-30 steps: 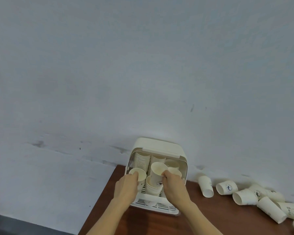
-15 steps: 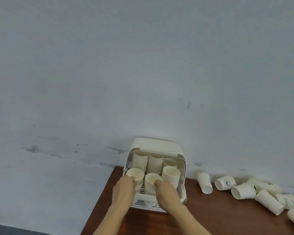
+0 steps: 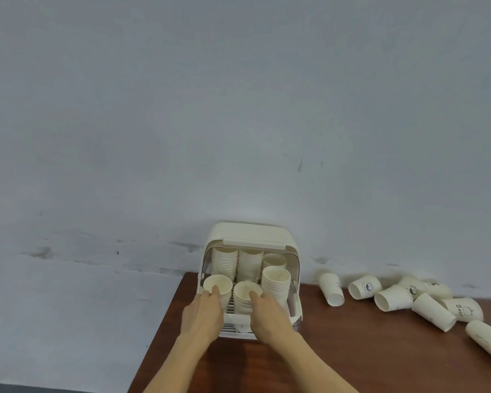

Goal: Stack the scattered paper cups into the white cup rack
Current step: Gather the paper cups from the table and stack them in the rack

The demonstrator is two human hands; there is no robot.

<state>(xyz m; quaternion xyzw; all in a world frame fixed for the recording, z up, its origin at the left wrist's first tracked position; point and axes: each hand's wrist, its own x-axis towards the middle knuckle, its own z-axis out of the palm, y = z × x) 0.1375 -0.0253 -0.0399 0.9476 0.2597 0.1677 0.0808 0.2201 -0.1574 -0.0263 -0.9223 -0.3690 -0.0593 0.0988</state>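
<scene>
The white cup rack stands open at the table's back edge, against the wall. Inside are tall back stacks and a front right stack. My left hand grips the top cup of the front left stack, thumb at its rim. My right hand pinches the rim of the top cup on the front middle stack. Several loose paper cups lie on their sides to the right, the nearest beside the rack, others further out.
The brown wooden table ends just left of the rack, with a drop to the floor beyond. A grey-white wall rises directly behind the rack. More tipped cups reach the right edge of view.
My right hand has brought its raised cup down into the front middle stack. My left hand has stayed on the front left cup. The view has shifted slightly.
</scene>
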